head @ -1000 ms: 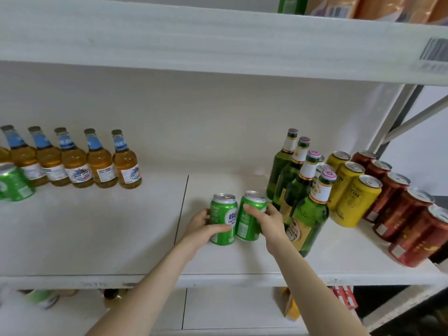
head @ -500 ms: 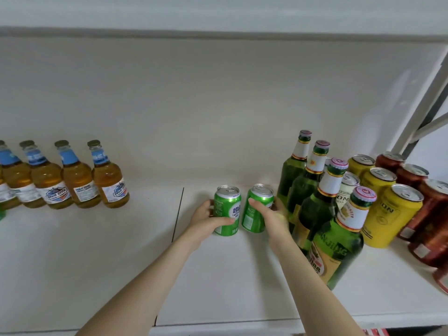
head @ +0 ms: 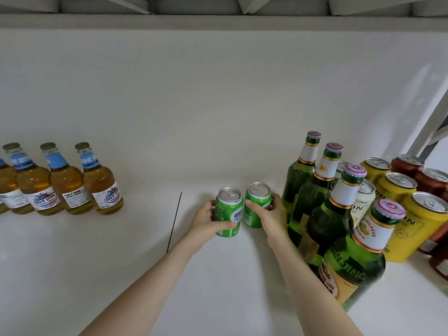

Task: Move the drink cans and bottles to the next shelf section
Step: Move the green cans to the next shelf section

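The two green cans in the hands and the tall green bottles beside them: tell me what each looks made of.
Left green can and right green can: likely aluminium, judging by the bare silvery lids with pull tabs above glossy green printed walls. Tall green bottles: probably glass, translucent green with bright highlights, paper-looking labels and crimped metal-looking caps. The left hand and right hand each wrap one can.

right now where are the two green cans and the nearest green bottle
left green can (head: 229, 214), head view, label on its side
right green can (head: 254, 209), head view, side wall
nearest green bottle (head: 356, 270), head view, glass shoulder
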Motion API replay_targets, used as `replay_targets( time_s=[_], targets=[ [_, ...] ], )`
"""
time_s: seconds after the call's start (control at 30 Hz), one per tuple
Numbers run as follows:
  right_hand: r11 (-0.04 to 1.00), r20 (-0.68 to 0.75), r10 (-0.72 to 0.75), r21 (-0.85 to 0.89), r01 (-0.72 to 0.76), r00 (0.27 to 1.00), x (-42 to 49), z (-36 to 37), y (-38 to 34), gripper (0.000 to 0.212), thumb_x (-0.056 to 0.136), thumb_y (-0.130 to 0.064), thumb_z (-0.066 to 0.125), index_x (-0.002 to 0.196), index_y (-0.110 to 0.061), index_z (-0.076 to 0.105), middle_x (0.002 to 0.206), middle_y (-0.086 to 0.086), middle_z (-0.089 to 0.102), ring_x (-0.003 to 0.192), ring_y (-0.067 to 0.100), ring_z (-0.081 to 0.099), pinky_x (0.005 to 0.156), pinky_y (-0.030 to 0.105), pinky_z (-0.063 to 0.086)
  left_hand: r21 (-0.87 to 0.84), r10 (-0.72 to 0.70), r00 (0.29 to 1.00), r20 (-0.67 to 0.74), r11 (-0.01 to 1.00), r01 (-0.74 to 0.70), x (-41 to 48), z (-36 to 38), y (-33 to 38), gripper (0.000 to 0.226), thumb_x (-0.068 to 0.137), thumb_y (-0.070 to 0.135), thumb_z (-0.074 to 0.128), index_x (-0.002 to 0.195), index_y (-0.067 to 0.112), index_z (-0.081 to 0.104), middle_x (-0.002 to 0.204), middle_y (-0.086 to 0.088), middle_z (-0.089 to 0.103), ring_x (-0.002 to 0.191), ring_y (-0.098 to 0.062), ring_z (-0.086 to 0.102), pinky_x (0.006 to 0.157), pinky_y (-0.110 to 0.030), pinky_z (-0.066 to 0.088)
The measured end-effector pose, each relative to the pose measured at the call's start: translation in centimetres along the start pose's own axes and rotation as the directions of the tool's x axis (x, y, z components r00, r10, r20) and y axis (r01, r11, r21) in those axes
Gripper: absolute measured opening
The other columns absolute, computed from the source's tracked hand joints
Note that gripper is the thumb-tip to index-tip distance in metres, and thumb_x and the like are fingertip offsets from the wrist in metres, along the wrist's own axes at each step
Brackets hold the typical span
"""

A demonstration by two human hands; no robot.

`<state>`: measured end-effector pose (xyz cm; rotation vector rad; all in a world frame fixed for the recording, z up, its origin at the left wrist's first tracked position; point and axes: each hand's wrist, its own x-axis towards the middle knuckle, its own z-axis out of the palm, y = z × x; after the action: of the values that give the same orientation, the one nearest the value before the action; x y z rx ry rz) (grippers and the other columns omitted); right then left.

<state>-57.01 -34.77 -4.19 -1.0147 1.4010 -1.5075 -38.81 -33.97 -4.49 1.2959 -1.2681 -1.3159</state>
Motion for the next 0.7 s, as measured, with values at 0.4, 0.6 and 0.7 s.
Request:
replay_targets(
  time_s=[0.4,0.6,0.7],
  targets=[
    [1.0,0.023,-0.002,-0.003,0.002,1.0,0.1,0.0,0.8,0.057,0.07,-0.021,0.088,0.118,-0.028,0.058,0.106,-0.016,0.068,0.092,-0.006,0.063,0.07,0.011,0.046,-0.03,0.003,1.0,0.031,1.0,-0.002,-0.4,-0.9,-0.6,0.069,0.067,-0.01,0.084,0.127,0.007,0.054,0.119,-0.013,0.07,0.112,-0.03,0.066,0.099,-0.047,0.052],
    [1.0,-0.024,0.03,-0.001,-0.03,0.999,-1.2,-1.1,1.0,0.066,0.079,-0.023,0.083,0.137,-0.012,0.053,0.135,0.002,0.06,0.123,0.016,0.057,0.106,0.038,0.046,0.024,0.015,0.997,0.077,1.0,-0.016,-0.7,-1.8,-0.8,0.076,0.061,-0.011,0.087,0.126,0.01,0.054,0.119,-0.007,0.068,0.109,-0.02,0.068,0.085,-0.026,0.056],
    [0.998,-0.099,0.026,-0.05,-0.031,0.995,-2.9,-2.1,1.5,0.067,0.079,-0.029,0.082,0.136,-0.013,0.051,0.135,0.005,0.058,0.122,0.018,0.055,0.106,0.039,0.044,0.082,0.019,0.998,0.061,0.996,-0.024,-0.8,-2.0,-1.1,0.074,0.058,-0.014,0.087,0.121,0.008,0.055,0.112,-0.004,0.069,0.099,-0.015,0.069,0.076,-0.017,0.054]
  ],
)
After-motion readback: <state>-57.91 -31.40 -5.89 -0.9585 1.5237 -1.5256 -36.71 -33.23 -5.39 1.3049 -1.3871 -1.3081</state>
